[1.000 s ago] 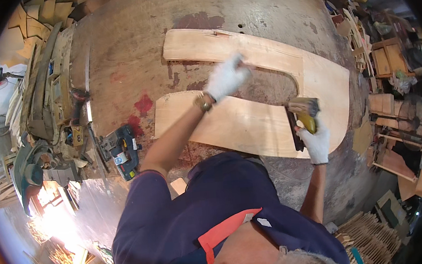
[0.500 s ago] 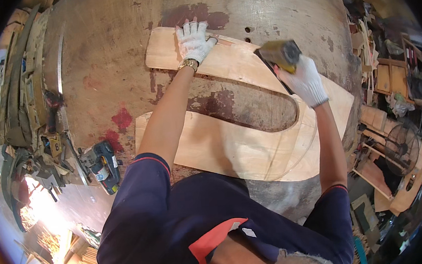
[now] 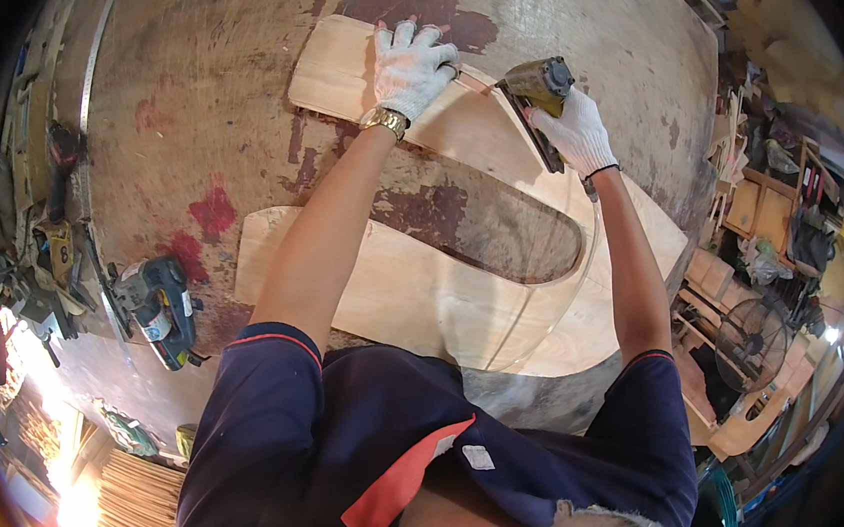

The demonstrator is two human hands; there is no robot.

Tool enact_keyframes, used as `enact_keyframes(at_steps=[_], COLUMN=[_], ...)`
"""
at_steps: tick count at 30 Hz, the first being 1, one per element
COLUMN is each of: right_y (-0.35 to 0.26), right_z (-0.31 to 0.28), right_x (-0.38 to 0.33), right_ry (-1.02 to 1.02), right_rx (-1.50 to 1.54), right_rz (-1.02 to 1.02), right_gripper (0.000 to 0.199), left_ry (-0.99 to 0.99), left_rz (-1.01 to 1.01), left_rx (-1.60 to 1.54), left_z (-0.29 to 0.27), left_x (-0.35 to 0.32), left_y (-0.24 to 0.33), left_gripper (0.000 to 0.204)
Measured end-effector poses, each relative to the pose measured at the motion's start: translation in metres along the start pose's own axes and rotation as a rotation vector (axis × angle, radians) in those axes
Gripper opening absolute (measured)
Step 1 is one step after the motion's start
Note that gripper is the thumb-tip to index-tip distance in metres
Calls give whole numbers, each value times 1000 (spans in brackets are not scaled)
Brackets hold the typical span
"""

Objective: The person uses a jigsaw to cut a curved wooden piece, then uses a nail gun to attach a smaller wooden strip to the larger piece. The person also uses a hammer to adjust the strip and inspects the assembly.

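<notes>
A large pale plywood panel [image 3: 477, 319], shaped like a U with a rounded slot, lies flat on the worktable. My left hand [image 3: 410, 72], in a white knitted glove with bare fingertips, presses on the panel's far arm with its fingers spread. My right hand [image 3: 576, 135], gloved as well, grips a nail gun [image 3: 539, 88] with a dark body and a long narrow magazine. The gun sits over the same far arm, right of my left hand. A thin hose [image 3: 594, 223] trails from it across the panel. The gun's tip is too small to make out.
The worn worktable [image 3: 218, 111] has dark and red paint stains. A corded power tool [image 3: 157, 312] lies at its left edge, near a long metal ruler [image 3: 90, 82]. Wooden strips [image 3: 137, 504] are stacked lower left. A fan [image 3: 750, 343] and wood scraps crowd the right.
The nail gun, blurred before, now looks sharp and sits slightly left and higher in the view. My left hand stays on the panel's far arm. The whole view has shifted a little.
</notes>
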State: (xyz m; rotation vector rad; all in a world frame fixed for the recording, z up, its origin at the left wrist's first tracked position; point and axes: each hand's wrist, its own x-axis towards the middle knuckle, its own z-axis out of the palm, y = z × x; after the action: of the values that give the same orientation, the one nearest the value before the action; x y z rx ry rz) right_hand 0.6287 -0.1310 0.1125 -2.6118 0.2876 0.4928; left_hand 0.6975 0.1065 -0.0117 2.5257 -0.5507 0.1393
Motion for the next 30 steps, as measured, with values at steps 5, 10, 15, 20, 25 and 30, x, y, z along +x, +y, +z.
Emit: enact_keyframes(at_steps=[5, 10, 15, 20, 25, 30], right_y=[-5, -11, -23, -29, -40, -56], right_z=[3, 5, 13, 11, 16, 6], right_x=[5, 9, 17, 23, 32, 34], right_ry=[-48, -55, -30, -8, -44, -135], right_rx=[-85, -144, -170, -126, -157, -167], right_rz=[-6, -50, -44, -158, -158, -107], right_gripper=[49, 48, 46, 47, 48, 46], left_ry=[11, 19, -7, -19, 77, 263], left_rz=[-12, -16, -28, -30, -5, -88], left_rx=[5, -13, -13, 8, -66, -264], left_z=[4, 4, 3, 2, 3, 8], left_x=[-1, -2, -1, -1, -6, -5], left_y=[-1, 0, -1, -1, -2, -10], left_gripper=[10, 10, 11, 11, 17, 46])
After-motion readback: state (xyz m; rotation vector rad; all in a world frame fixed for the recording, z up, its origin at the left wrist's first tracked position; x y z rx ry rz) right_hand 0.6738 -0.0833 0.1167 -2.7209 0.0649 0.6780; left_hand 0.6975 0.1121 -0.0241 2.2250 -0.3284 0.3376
